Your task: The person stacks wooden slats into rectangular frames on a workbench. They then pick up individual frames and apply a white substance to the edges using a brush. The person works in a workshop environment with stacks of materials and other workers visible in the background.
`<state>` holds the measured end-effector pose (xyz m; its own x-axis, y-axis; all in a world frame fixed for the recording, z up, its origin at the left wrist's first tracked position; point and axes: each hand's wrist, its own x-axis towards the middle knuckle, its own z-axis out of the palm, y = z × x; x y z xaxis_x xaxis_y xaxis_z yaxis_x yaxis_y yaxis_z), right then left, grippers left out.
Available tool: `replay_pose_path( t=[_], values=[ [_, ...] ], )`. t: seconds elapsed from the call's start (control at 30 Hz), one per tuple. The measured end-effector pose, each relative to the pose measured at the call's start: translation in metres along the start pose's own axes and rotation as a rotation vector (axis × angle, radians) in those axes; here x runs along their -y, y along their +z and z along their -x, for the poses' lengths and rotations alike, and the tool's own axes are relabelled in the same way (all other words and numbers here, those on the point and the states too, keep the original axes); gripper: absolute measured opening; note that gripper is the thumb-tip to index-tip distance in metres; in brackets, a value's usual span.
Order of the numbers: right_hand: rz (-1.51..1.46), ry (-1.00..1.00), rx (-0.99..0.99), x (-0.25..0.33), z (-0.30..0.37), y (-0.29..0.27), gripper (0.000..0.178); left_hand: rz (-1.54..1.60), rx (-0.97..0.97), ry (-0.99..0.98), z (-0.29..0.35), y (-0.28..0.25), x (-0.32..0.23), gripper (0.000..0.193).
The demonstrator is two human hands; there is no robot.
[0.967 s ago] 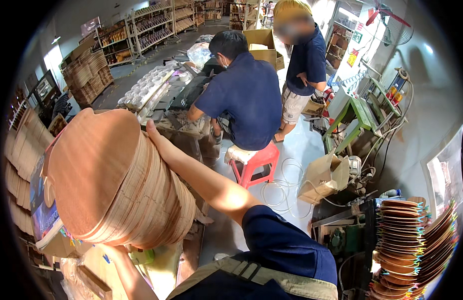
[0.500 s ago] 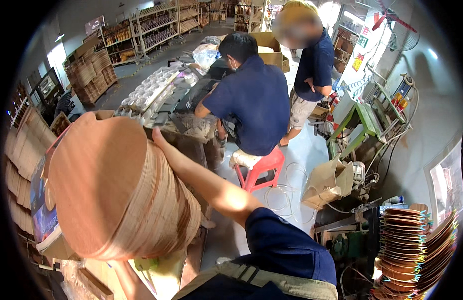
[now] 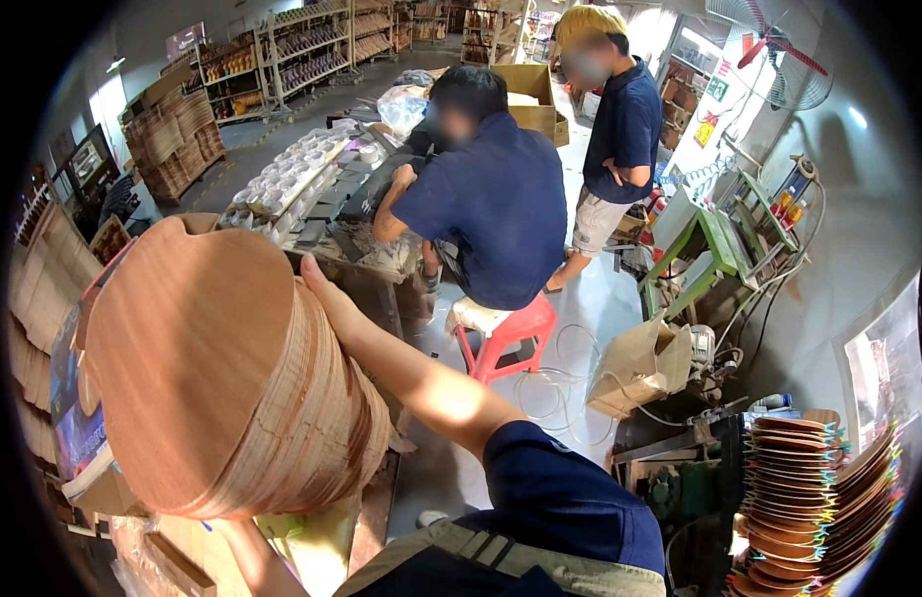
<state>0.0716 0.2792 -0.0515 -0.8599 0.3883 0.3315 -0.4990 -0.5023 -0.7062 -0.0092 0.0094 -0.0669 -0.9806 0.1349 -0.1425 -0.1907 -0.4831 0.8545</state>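
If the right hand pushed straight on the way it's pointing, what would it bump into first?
Most likely the stack of thin wooden panels, since the right hand rests against its side, though the hand's exact depth is unclear.

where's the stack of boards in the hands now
In the head view, the stack of boards is in the left foreground, the right hand against its upper right edge and the left hand, mostly hidden, beneath.
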Motion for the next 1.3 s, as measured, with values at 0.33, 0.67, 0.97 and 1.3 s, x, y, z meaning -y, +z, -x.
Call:
replay_pose_path(
  t=[0.33, 0.67, 0.97, 1.3],
  values=[
    [0.383, -0.223, -0.642, -0.045, 0.081, -0.047, 0.060, -0.279, 0.336, 0.439, 0.030, -0.090, 0.021, 0.069],
    [0.374, 0.525, -0.808, -0.258, 0.322, -0.042, 0.024, -0.453, 0.233, 0.001, 0.112, -0.264, 0.100, 0.036],
    [0.431, 0.940, -0.165, -0.279, 0.304, 0.036, 0.024, -0.572, 0.168, -0.019, 0.157, -0.248, 0.069, 0.036],
    [0.374, 1.026, -0.370, -0.331, 0.375, 0.113, 0.021, -0.508, 0.157, 0.069, 0.229, -0.391, 0.010, 0.047]
  ],
)
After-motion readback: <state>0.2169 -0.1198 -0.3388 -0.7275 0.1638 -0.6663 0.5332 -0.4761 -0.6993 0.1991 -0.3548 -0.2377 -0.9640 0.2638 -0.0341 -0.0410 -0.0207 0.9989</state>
